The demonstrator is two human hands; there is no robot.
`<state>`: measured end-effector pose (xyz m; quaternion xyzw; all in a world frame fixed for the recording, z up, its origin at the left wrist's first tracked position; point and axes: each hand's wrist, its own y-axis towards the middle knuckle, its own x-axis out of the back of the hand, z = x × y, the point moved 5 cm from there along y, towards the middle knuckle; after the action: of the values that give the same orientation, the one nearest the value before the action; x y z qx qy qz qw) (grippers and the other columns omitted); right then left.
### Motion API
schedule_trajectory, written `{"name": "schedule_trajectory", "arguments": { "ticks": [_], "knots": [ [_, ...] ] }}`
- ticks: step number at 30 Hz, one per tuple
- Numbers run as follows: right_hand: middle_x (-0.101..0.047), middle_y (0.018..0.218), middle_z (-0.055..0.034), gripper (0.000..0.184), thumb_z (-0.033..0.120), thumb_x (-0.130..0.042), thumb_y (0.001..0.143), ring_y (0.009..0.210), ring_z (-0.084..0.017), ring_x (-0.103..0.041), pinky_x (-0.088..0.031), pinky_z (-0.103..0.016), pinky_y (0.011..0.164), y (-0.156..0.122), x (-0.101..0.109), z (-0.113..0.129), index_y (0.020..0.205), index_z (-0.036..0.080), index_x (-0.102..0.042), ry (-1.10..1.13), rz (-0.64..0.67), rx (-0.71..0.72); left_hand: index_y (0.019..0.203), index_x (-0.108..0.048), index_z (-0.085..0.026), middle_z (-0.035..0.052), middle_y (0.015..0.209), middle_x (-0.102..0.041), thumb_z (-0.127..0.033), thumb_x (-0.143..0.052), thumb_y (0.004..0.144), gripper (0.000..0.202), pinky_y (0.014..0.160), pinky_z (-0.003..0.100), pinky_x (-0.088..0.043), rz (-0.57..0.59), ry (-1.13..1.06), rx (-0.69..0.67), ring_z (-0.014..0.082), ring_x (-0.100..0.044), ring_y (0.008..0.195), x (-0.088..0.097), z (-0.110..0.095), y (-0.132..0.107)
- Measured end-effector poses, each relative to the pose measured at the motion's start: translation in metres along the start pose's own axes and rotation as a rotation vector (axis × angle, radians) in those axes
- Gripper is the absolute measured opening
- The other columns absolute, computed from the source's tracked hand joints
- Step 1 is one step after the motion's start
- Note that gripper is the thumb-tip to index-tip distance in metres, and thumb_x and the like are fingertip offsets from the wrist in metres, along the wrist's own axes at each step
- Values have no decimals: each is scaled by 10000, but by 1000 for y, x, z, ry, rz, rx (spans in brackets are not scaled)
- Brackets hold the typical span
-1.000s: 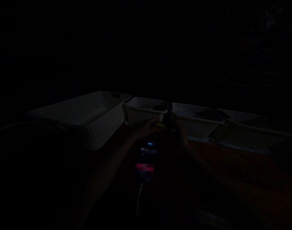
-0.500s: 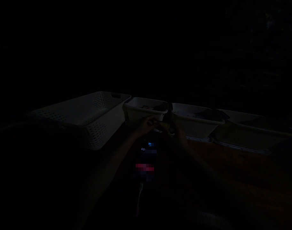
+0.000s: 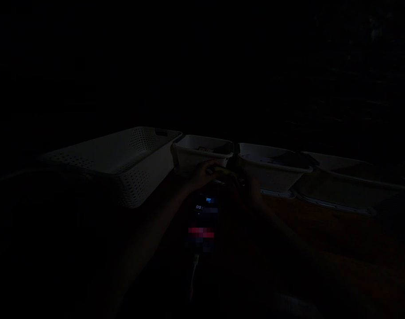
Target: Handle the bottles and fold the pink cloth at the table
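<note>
In very dim light, my left hand [image 3: 202, 175] is closed with its fingertips on a small yellow-green object [image 3: 225, 170] whose kind I cannot make out. From the other side my right hand [image 3: 251, 188] meets it, its fingers curled and mostly lost in shadow. Both hands are held in front of a small white bin [image 3: 202, 155], which has something reddish inside. Below them lies a lit phone [image 3: 201, 221] showing digits and a red band, with a pale cable [image 3: 194, 270] at its lower end.
A long white perforated basket [image 3: 149, 173] stands on the left. To the right are a second white bin [image 3: 273, 173] with contents too dim to name, and a third bin [image 3: 338, 190]. All rest on a reddish-brown surface [image 3: 322, 230]. The background is black.
My right hand has shifted slightly, and its fingers show less plainly. The yellow-green object has turned or moved a little between my hands. The bins and phone are unchanged.
</note>
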<state>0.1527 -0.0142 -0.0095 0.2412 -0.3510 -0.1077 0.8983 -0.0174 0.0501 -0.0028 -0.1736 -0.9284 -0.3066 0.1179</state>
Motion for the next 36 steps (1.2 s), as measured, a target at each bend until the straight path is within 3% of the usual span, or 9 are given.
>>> {"name": "schedule_trajectory", "arguments": {
  "ticks": [8,15,20,25,30,36],
  "knots": [
    [-709,971,-130,381,434,-495,898,795,-231,-679,-495,-295,645,1,5,5,1116,150,-626,0,-39,-2,1142,-619,-181,73,1196,-643,-317,-703,746,427,941,341,-466,-13,-37,46,214,-593,1094,0,5,-2],
    [-705,864,-105,581,524,-463,897,694,-193,-665,-479,-242,549,-1,7,7,1320,128,-509,80,-68,-7,1238,-558,-199,94,1295,-585,-323,-723,728,550,957,333,-461,29,-96,25,224,-568,1156,0,1,-3],
    [-685,1017,-113,604,529,-475,891,820,-207,-673,-525,-275,645,-1,7,6,1358,145,-473,153,-104,20,1280,-523,-164,128,1297,-579,-316,-735,717,620,925,355,-490,25,-87,97,240,-588,1124,-1,2,-5],
    [-574,1282,-134,642,472,-574,848,1061,-240,-626,-551,-294,737,-2,5,13,1385,164,-405,229,-82,105,1239,-561,-121,144,1295,-581,-267,-728,719,566,980,375,-462,-12,-80,69,254,-564,1172,1,4,-2],
    [-597,1258,-115,577,452,-575,850,1016,-229,-642,-557,-297,732,-2,4,12,1344,177,-460,209,-63,97,1223,-577,-116,154,1266,-601,-314,-745,710,575,971,392,-466,-8,-65,76,261,-577,1149,1,5,-1],
    [-622,1216,-120,661,466,-654,787,1013,-259,-642,-558,-310,703,2,0,1,1348,173,-464,213,-79,110,1197,-599,-119,145,1248,-618,-276,-731,720,519,953,383,-476,2,-56,10,251,-594,1124,1,6,0]
  ]
}}
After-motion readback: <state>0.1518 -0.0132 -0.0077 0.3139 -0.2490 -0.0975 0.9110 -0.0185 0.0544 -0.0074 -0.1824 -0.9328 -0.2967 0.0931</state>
